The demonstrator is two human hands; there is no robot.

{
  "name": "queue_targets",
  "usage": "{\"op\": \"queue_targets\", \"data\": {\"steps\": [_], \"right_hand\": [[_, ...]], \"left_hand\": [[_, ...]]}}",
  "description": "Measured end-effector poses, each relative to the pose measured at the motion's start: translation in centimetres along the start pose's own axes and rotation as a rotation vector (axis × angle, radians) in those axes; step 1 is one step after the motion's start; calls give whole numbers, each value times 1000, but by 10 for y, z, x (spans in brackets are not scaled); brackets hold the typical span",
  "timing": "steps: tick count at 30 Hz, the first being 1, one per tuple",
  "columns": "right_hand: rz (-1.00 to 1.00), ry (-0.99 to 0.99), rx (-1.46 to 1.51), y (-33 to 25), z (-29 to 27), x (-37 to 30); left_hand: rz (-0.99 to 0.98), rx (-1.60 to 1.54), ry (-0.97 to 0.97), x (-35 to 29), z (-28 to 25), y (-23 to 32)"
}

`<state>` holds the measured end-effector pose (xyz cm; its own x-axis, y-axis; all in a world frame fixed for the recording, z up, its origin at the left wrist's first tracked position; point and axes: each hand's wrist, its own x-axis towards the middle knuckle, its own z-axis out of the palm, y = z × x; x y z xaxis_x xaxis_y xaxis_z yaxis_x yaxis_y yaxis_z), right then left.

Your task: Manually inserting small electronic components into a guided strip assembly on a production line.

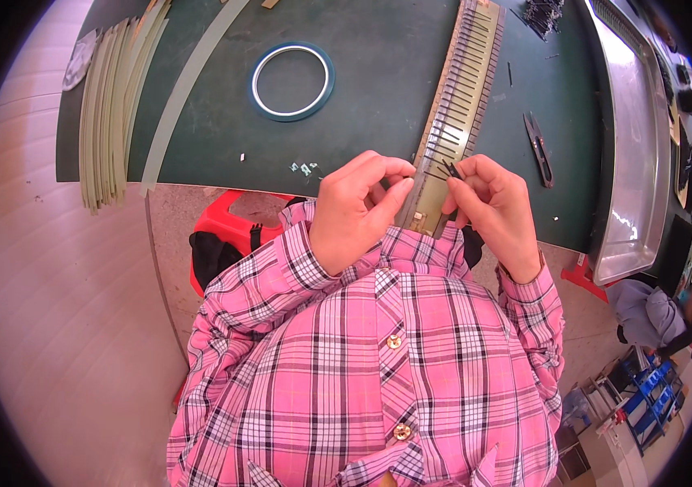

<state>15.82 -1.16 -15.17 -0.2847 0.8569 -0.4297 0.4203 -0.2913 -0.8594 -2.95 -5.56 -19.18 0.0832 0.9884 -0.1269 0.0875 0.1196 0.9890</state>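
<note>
A long, narrow yellowish fixture (450, 122) lies on the table, with a row of thin dark pins across it and notches along its edge. My left hand (360, 209) is at the fixture's left edge near its close end, thumb and forefinger brought together; anything between them is too small to make out. On the other side, my right hand (494, 209) pinches a small thin black part (451, 169) over the fixture, beside the nearest pins. The right hand's other fingers are curled in. A small pale block (418, 217) sits on the fixture's close end.
A blue tape roll (253, 81) lies left of the fixture, near small tape scraps (305, 169). Pale green strips (106, 122) are stacked far left. Thread snips (538, 150), a heap of black parts (542, 16) and a metal tray (626, 162) are on the right.
</note>
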Motion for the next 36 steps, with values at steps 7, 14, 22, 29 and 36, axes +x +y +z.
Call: {"op": "queue_targets", "data": {"steps": [7, 14, 22, 29, 36], "right_hand": [[-19, -1, -54, 6, -2, 6], [-27, 5, -67, 4, -2, 9], [-31, 13, -78, 7, -2, 12], [-31, 16, -74, 7, 0, 16], [63, 13, 36, -5, -12, 5]], "left_hand": [[253, 344, 92, 5, 3, -4], [290, 390, 96, 8, 5, -3], [377, 496, 81, 10, 6, -6], [506, 727, 53, 11, 7, -4], [463, 597, 39, 13, 3, -5]]}}
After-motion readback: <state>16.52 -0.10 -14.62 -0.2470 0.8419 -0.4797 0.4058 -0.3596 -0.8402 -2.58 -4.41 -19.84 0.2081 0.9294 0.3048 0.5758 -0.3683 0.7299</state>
